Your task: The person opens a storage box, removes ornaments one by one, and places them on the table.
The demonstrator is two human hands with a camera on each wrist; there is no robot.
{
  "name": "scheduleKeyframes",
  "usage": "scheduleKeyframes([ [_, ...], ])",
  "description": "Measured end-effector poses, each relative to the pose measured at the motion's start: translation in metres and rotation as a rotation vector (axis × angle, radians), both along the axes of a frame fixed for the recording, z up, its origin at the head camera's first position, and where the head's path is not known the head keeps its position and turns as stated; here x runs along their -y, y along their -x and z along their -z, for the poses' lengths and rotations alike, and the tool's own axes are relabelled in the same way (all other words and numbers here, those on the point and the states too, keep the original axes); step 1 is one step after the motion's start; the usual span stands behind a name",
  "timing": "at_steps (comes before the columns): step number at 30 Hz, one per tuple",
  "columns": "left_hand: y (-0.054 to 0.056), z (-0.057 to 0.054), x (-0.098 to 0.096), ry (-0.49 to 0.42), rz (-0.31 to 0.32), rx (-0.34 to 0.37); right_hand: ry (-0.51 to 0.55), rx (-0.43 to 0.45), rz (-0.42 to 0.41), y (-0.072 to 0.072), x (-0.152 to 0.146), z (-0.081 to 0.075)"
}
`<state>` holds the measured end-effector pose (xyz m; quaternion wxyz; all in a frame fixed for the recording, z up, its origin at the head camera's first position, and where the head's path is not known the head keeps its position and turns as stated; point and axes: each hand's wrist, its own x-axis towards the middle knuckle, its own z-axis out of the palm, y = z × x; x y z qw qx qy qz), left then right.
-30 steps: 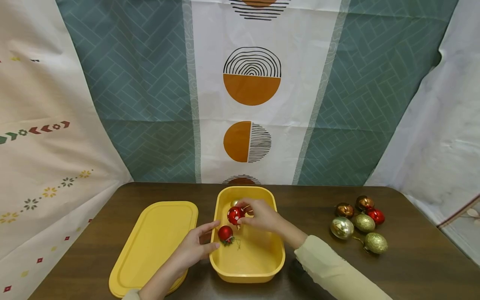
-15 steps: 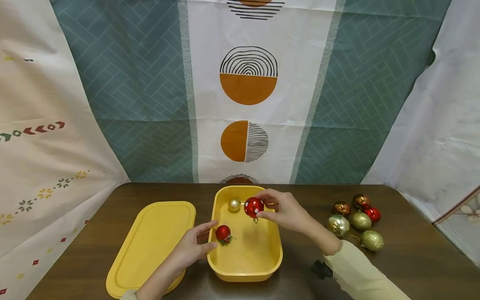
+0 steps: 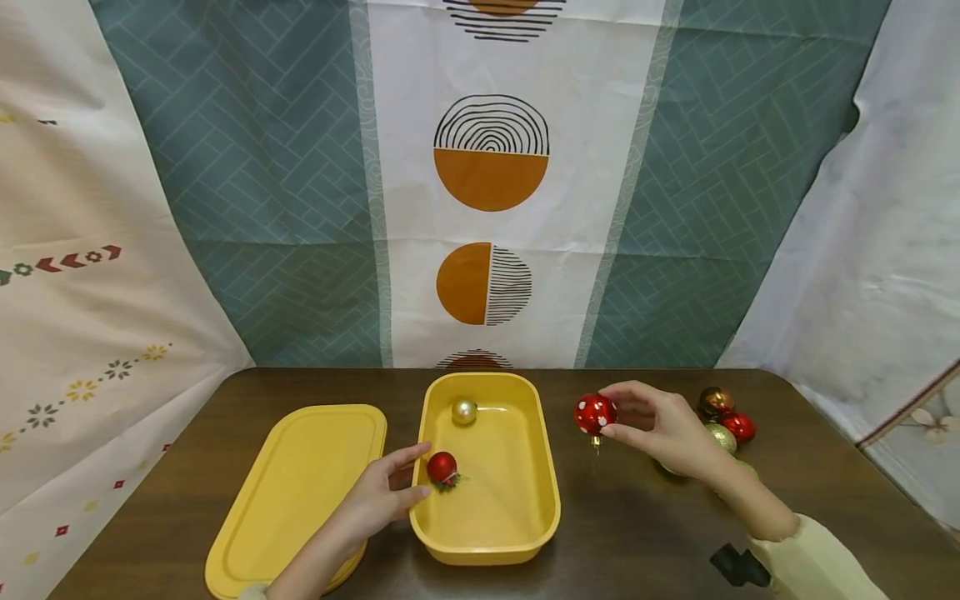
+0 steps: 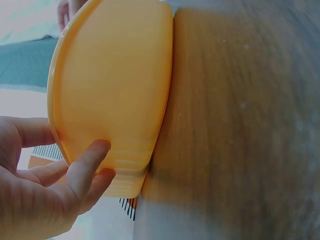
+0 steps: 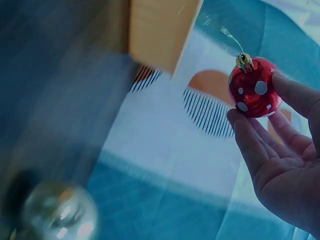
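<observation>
In the head view my right hand (image 3: pixel 667 425) pinches a shiny red bauble with white dots (image 3: pixel 595 413) between thumb and fingertips. The bauble hangs above the table, right of the yellow box, its gold cap (image 5: pixel 244 62) downward in that view. My left hand (image 3: pixel 378 492) grips the left rim of the yellow box (image 3: pixel 551 467). In the left wrist view some fingers (image 4: pixel 90 165) lie against the box's outer wall while others reach over the rim. Inside the box lie a small gold bauble (image 3: pixel 464 411) and a red bauble (image 3: pixel 442 467) with green trim.
A yellow lid (image 3: pixel 300 492) lies flat left of the box. Behind my right hand sits a group of baubles, among them a bronze one (image 3: pixel 716 402) and a red one (image 3: pixel 740 427), partly hidden. A patterned cloth (image 3: pixel 487 225) hangs at the table's back.
My right hand has lifted the dotted red bauble out of the box and carried it right, past the rim. My left hand stays at the box's left rim.
</observation>
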<state>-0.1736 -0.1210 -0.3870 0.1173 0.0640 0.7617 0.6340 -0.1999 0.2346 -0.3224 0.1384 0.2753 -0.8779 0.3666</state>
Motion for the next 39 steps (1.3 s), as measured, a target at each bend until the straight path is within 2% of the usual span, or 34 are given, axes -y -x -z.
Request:
scheduleKeyframes([
  [7,0.000,0.000,0.002,-0.009,0.003,0.002,0.002,0.082,0.100,-0.019,-0.043,0.011],
  [15,0.000,0.001,0.002,-0.001,0.005,0.002,-0.007,0.045,0.200,-0.034,-0.082,0.027],
  [23,0.000,0.001,0.001,0.004,0.005,-0.007,0.027,0.044,0.190,-0.044,-0.114,0.046],
  [36,0.000,0.000,0.000,0.013,-0.007,-0.005,0.042,0.045,0.025,-0.051,-0.130,0.073],
  [39,0.000,0.000,0.000,0.005,0.001,-0.005,0.010,0.048,0.029,-0.050,-0.130,0.075],
])
